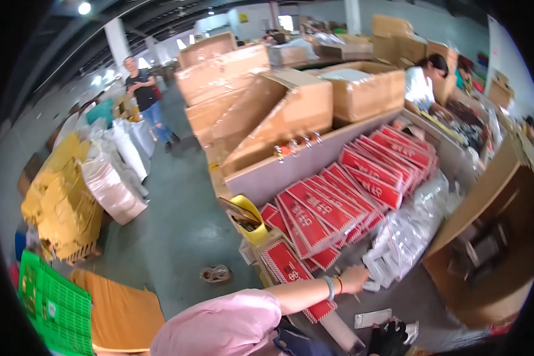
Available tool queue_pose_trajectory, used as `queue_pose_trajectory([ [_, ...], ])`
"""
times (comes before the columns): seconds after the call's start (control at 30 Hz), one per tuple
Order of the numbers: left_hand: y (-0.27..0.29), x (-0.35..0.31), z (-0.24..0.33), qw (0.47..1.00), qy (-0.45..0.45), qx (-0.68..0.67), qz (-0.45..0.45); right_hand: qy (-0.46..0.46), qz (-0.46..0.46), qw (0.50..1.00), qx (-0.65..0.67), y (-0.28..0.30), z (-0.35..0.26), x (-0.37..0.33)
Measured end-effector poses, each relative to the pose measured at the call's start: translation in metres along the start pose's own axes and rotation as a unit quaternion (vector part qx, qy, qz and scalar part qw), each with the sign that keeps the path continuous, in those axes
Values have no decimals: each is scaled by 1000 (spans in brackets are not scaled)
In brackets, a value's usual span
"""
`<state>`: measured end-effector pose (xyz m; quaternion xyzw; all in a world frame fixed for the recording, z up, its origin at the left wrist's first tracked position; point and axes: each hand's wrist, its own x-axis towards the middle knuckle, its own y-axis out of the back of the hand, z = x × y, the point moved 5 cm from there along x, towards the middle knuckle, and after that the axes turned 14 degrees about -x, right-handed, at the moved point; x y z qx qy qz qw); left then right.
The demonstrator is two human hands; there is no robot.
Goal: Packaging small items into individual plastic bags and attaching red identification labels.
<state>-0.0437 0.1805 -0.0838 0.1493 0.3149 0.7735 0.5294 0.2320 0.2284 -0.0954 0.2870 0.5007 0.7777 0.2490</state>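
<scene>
My left hand (355, 279), bare with a bracelet and a red cord at the wrist, reaches to the near end of a heap of small clear plastic packets (406, 234). Its fingertips meet the packets and are partly hidden, so I cannot tell their grip. At the bottom edge my right hand (388, 339), in a black glove, has its fingers curled on a small clear packet (411, 333). A flat silvery-clear packet (372, 318) lies just beyond that glove. Fanned stacks of red printed cards (320, 213) cover the table behind my left hand; one red card (285, 261) lies beside my forearm.
An opened carton (486, 237) stands at the right, with large cartons (296, 107) behind the cards. A yellow holder (249, 219) sits at the table's left corner. Tape rolls (215, 273) and a green crate (53, 305) are on the floor. People work or stand beyond.
</scene>
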Motion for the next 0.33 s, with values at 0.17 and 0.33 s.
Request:
queue_pose_trajectory([
  [0.17, 17, -2, -5, 996, 10, -93, 12, -129, 77, 987, 56, 55, -15, 45],
  [0.33, 6, -7, 32, 984, -52, -156, -69, 53, 524, 815, -240, 32, 8, 28],
])
